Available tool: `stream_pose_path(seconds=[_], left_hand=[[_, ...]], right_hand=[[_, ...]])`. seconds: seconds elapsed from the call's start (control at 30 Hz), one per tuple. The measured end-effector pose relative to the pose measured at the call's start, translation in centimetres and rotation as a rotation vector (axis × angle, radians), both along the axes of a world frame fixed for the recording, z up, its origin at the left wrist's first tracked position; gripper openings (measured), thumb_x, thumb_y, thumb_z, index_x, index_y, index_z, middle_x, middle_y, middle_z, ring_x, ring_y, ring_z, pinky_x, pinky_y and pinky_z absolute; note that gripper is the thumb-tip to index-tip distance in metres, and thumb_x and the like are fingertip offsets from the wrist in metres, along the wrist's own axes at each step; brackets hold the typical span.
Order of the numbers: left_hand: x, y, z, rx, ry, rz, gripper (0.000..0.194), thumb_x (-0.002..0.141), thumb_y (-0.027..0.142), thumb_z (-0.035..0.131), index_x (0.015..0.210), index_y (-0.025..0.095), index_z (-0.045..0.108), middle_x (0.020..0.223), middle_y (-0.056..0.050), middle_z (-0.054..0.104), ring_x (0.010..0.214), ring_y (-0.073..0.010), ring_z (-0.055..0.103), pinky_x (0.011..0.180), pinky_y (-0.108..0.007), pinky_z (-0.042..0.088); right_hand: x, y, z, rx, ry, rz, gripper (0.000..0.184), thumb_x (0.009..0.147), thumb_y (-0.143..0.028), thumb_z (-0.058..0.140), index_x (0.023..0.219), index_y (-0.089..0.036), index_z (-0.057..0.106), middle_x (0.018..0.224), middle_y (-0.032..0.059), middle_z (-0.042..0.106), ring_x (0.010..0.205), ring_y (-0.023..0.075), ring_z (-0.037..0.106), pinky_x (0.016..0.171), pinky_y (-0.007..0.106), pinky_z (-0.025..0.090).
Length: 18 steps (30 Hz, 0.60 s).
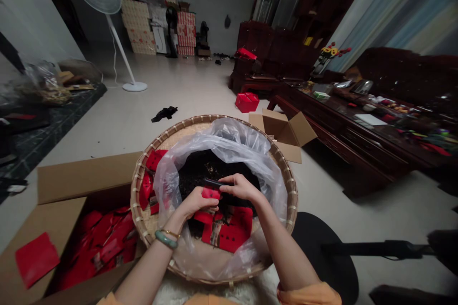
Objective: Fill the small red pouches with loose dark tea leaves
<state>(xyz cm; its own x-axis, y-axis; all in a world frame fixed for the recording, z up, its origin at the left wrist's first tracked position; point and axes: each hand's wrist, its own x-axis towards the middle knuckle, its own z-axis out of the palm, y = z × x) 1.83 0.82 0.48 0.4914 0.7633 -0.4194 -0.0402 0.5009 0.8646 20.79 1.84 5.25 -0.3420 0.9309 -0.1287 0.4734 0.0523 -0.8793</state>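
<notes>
one half-shut left hand (195,202) on red packet (211,194) (right hand (241,188): black strip (213,182))

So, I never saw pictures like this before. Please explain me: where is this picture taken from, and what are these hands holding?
This picture comes from a camera worn on a person's head, looking down at their own bare hands. The left hand holds a small red packet, and the right hand holds a thin black strip just above it. Underneath lies a clear plastic bag of dark loose leaves in a round woven bamboo tray. Beside it stands a brown cardboard box of red packets.
</notes>
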Motion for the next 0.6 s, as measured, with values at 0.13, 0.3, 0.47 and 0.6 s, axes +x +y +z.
stream_pose_path(seconds=[0.13, 0.3, 0.47, 0.6], left_hand=[[-0.1, 0.4, 0.2, -0.017, -0.116, 0.09, 0.049, 0.062, 0.042, 0.075, 0.098, 0.012, 0.061, 0.077, -0.007, 0.07, 0.06, -0.0179, 0.067, 0.054, -0.029, 0.055], [-0.4, 1.3, 0.4, -0.042, -0.301, 0.223, 0.044, 0.077, 0.047, 0.061, 0.104, 0.012, 0.061, 0.086, -0.01, 0.072, 0.078, -0.0196, 0.068, 0.068, -0.029, 0.055], [-0.5, 1.5, 0.3, -0.035, -0.265, 0.279, 0.039, 0.077, 0.043, 0.063, 0.097, 0.01, 0.065, 0.081, -0.01, 0.072, 0.074, -0.0193, 0.069, 0.067, -0.028, 0.054], [-0.5, 1.4, 0.3, -0.044, -0.242, 0.299, 0.039, 0.076, 0.043, 0.064, 0.095, 0.009, 0.065, 0.074, -0.009, 0.072, 0.065, -0.0186, 0.068, 0.059, -0.027, 0.053]], right_hand=[[-0.1, -0.1, 0.3, -0.009, -0.049, -0.022, 0.029, 0.072, -0.033, 0.063, 0.097, -0.023, 0.072, 0.082, -0.001, 0.072, 0.075, 0.0207, 0.062, 0.069, 0.029, 0.045], [-0.4, 0.0, 0.3, -0.055, -0.047, 0.006, 0.032, 0.073, -0.035, 0.061, 0.101, -0.022, 0.071, 0.071, -0.0036, 0.068, 0.062, 0.0146, 0.055, 0.059, 0.023, 0.039], [-0.9, 0.0, -0.1, -0.086, -0.034, 0.012, 0.032, 0.074, -0.035, 0.059, 0.099, -0.019, 0.072, 0.066, -0.0032, 0.064, 0.055, 0.0108, 0.047, 0.055, 0.022, 0.035], [-1.0, 0.1, -0.5, -0.115, -0.032, 0.022, 0.035, 0.074, -0.034, 0.059, 0.102, -0.017, 0.071, 0.071, -0.0014, 0.064, 0.055, 0.0097, 0.045, 0.054, 0.021, 0.035]])
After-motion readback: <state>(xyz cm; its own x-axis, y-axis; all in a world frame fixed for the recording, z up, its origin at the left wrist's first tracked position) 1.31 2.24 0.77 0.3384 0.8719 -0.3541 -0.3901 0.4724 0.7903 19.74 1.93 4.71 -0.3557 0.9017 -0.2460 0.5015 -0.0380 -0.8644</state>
